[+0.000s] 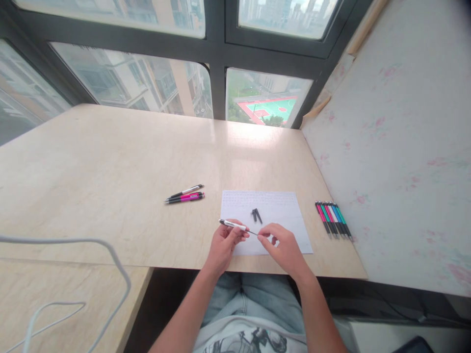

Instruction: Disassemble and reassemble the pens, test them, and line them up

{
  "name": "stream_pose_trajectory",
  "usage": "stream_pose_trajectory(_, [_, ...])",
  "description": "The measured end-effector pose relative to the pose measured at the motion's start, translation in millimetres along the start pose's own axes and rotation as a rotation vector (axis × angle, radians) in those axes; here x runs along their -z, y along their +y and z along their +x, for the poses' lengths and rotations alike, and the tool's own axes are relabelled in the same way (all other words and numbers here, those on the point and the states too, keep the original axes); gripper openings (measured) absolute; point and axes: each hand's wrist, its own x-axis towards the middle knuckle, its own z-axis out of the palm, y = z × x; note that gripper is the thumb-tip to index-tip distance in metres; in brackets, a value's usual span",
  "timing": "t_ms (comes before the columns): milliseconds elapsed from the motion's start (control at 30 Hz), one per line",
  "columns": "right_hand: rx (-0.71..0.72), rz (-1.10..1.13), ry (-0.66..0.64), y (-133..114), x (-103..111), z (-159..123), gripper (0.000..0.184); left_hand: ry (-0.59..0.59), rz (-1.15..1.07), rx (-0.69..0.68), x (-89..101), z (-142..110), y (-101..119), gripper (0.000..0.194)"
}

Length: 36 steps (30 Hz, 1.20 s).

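My left hand (222, 246) is closed around the barrel of a white pen (234, 224), whose black clip end points up and left. A thin dark refill (252, 233) sticks out of the barrel's other end. With thumb and finger, my right hand (284, 246) pinches the tip of that refill. Below both hands lies a sheet of white paper (290, 223) with lines of handwriting along its top. Small black pen parts (257, 215) rest on the sheet just beyond my hands; they look like grip sections, though their detail is too small to tell.
Left of the paper lie a few pens (184, 197), white, pink and purple with black. Several coloured pens (333, 219) form a row at the right, near the papered wall (405, 147). A white cable (117, 264) loops over the left side. Windows border the wooden table (110, 162) behind.
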Motion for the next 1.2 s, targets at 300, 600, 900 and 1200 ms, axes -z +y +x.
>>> stream_pose_trajectory(300, [-0.188, -0.068, 0.143, 23, 9, 3, 0.013, 0.098, -0.113, -0.003, 3.1, 4, -1, 0.023])
stream_pose_trajectory(600, [-0.274, -0.177, 0.235, 38, -11, 38, 0.019, 0.093, -0.121, 0.008, 2.5, 4, 1, 0.024])
stream_pose_trajectory(900, [-0.194, 0.114, 0.013, 14, -8, 16, 0.029, 0.034, -0.059, -0.013, 1.6, 3, -2, 0.020])
stream_pose_trajectory(1200, [-0.111, -0.082, -0.156, 11, 23, -7, 0.016, 0.074, -0.045, -0.019, 1.6, 2, -1, 0.022])
